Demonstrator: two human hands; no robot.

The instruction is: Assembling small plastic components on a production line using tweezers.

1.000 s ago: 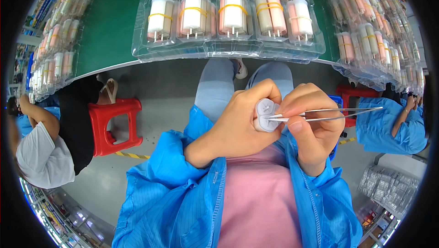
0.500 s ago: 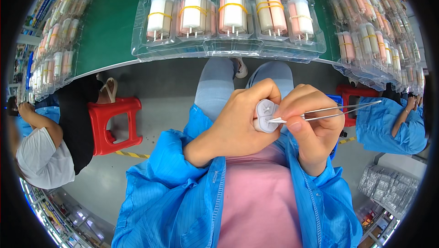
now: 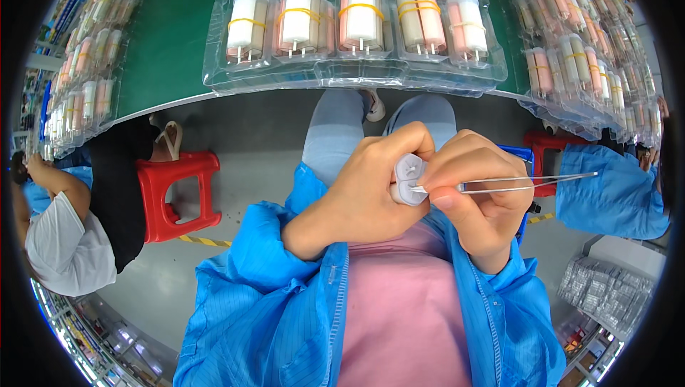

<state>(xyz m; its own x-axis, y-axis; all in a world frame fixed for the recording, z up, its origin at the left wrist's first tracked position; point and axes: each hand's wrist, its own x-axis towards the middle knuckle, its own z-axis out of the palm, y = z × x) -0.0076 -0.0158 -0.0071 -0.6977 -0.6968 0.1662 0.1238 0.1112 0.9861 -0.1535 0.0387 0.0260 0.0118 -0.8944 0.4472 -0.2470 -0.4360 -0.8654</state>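
Observation:
My left hand (image 3: 367, 194) is closed around a pale, rounded part with two lobes (image 3: 404, 181); its end face shows above the fist, and the rest of it is hidden in the fingers. A small recess with a tiny pin shows in the upper lobe. My right hand (image 3: 474, 198) pinches a thin white piece (image 3: 419, 189) between thumb and forefinger, its tip at the lower lobe. In the same hand lie metal tweezers (image 3: 581, 175), their joined end pointing right, away from the part. Whether the tweezers' tips touch the white piece is hidden.
A clear plastic tray (image 3: 357, 71) of banded white, pink and grey cylinders stands on the green table (image 3: 171, 44) ahead. More filled trays (image 3: 89, 98) are stacked left and right. A red stool (image 3: 168, 194) and a co-worker (image 3: 71, 237) are left; another person's blue sleeve (image 3: 606, 194) is right.
Both hands have shifted slightly left with what they hold. My right fingers have closed in nearer the part, so less of the white piece shows. The co-worker's arm at right has moved.

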